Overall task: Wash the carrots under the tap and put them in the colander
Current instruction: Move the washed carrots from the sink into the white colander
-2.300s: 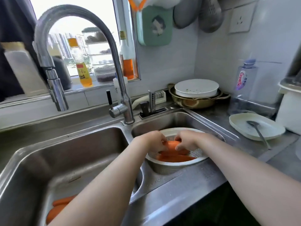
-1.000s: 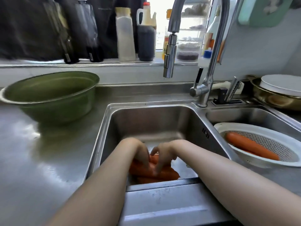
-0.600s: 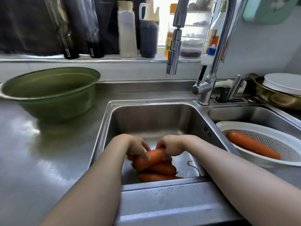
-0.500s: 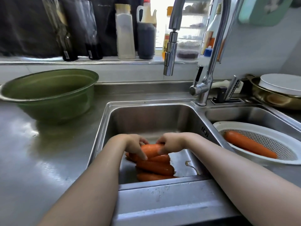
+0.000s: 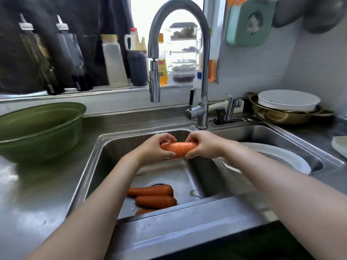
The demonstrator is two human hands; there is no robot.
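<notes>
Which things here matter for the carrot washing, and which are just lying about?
In the job: held carrot, left hand, right hand, carrots in the sink, tap, colander.
Lying about: green bowl, sill bottles, brass pot.

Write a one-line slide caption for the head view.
Left hand and right hand hold one carrot above the sink; more carrots lie on its floor.

Four are in view: one carrot (image 5: 179, 149) at centre frame and three carrots (image 5: 155, 201) at lower centre, the lowest partly hidden. Two hands show, a left hand (image 5: 155, 149) and a right hand (image 5: 204, 145). There are two sink basins (image 5: 116, 147), one tap (image 5: 205, 53), one green bowl (image 5: 37, 128) at the left edge, one white colander (image 5: 281, 152) at the right, and four bottles (image 5: 114, 62) in a row at upper left.
</notes>
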